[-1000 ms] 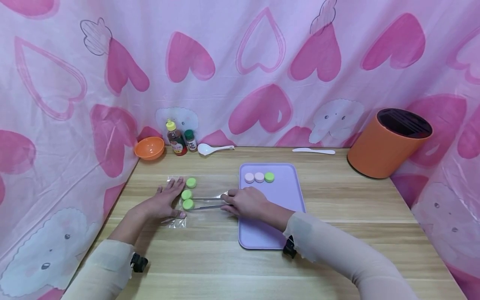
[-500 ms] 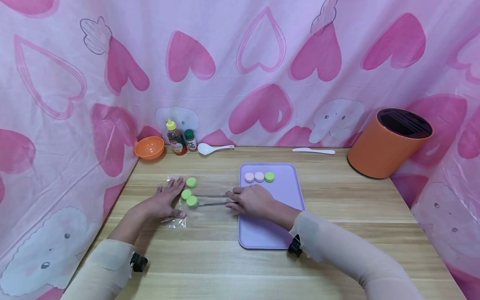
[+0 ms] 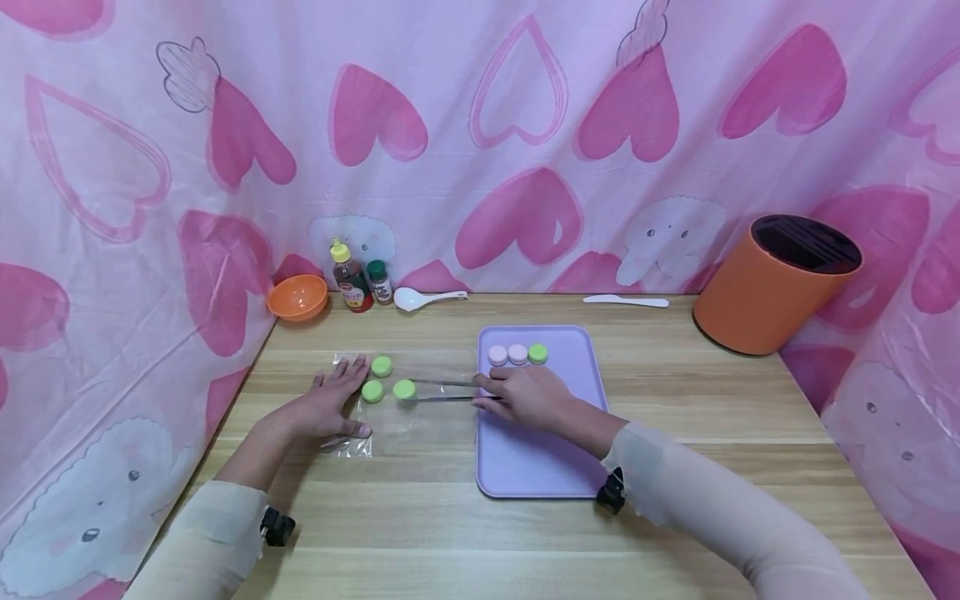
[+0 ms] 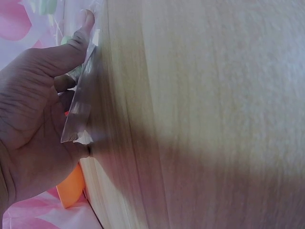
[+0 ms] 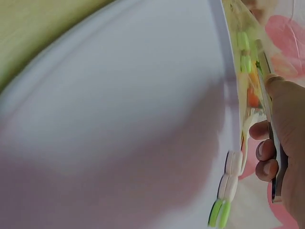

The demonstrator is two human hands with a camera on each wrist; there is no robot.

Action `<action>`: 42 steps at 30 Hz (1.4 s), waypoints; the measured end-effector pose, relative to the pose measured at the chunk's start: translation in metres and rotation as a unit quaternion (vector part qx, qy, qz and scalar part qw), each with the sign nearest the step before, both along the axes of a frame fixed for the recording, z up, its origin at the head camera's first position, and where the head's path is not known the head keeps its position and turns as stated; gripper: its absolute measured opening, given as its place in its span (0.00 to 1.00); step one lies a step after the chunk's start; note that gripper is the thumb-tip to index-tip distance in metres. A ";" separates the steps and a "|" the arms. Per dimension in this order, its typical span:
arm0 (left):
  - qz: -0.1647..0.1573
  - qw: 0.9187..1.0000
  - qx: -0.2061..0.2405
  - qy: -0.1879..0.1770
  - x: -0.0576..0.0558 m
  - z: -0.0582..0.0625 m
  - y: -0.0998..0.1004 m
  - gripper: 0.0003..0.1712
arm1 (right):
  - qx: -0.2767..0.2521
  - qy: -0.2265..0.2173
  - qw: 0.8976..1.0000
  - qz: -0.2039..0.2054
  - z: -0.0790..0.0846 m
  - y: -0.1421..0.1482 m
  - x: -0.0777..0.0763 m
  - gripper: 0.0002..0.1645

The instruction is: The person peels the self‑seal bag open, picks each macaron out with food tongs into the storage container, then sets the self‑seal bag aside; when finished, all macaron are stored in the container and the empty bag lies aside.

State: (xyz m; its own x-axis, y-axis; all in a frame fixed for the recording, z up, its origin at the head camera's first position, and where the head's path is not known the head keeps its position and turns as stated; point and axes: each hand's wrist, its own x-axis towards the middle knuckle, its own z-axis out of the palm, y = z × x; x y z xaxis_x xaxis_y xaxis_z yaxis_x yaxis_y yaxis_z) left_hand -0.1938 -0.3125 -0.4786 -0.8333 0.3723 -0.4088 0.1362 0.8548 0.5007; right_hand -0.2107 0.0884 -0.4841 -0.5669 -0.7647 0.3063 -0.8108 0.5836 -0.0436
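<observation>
Macaron [image 3: 404, 389] shifted; right wrist view reveals curled fingers [image 5: 266, 150].

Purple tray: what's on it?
On the tray: two pink macarons and one green macaron, in a row near its far edge. The right hand hides part of it in the head view.

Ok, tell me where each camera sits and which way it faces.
Head: worn on the head, facing forward and down at the table and pink curtain; shows both forearms, left grip and right grip.
Left wrist: worn there, facing past the left grip's palm across the table; shows its thumb and fingers by clear plastic.
Right wrist: worn there, facing over the purple tray; shows the right grip's fingers round metal tongs.
Shared: head and right wrist both show the tray's two pink and one green macarons.
</observation>
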 end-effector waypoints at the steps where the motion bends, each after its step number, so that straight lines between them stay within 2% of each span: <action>1: 0.000 1.000 0.000 0.000 0.000 0.000 0.000 0.74 | 0.001 0.002 1.000 -0.004 -0.001 0.003 0.000 0.22; 11: 0.001 1.000 -0.013 -0.005 -0.001 -0.001 0.000 0.74 | -0.014 0.017 0.999 -0.026 0.000 0.035 0.001 0.20; 23: 0.003 1.000 -0.009 -0.007 -0.001 -0.002 0.001 0.74 | -0.024 -0.014 0.998 -0.056 0.006 0.075 0.002 0.23; 35: 0.006 1.000 -0.009 -0.008 -0.003 -0.005 -0.001 0.75 | -0.011 -0.018 0.993 -0.114 0.004 0.115 0.009 0.24; 42: 0.006 1.000 -0.003 -0.008 -0.001 -0.003 0.000 0.75 | -0.001 -0.044 0.990 -0.138 0.000 0.127 0.012 0.24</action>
